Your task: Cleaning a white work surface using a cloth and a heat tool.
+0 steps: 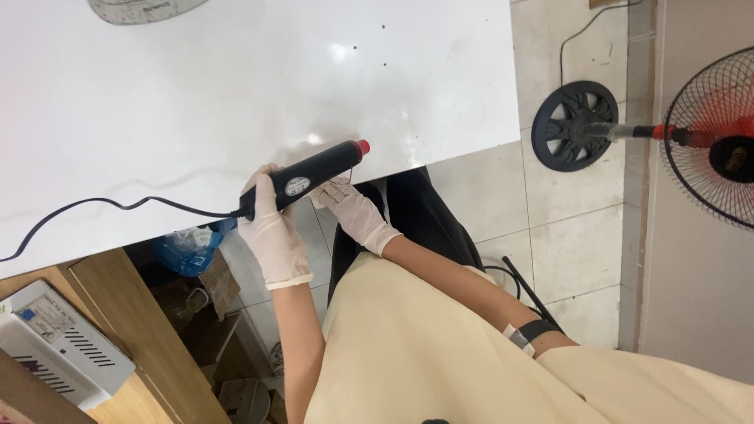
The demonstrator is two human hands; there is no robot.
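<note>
Under the white table [196,94], a crumpled blue plastic bag [187,250], contents not readable, beside a dim wooden shelf with small unclear items. Black pen-shaped heat tool [314,171] with a red tip [362,146], held level just past the table's near edge, tip pointing right and slightly up. Left hand [271,228], in a pale glove, wrapped closed around the rear of the tool's body, where the black cord [118,206] leaves and trails left across the tabletop. Right hand [349,206], gloved likewise, directly beneath the tool's front half, fingers pinched on a small pale piece [338,191] with thin wires, too small to identify, lying just under the tip. Round white label [298,186] on the tool's side, near the left thumb. Lower left, a white flat box [55,345] with a blue-marked label and black vent slots, on a wooden surface. Right, a black-caged fan [719,133] with red blades and round black base [577,126] on the tiled floor.
</note>
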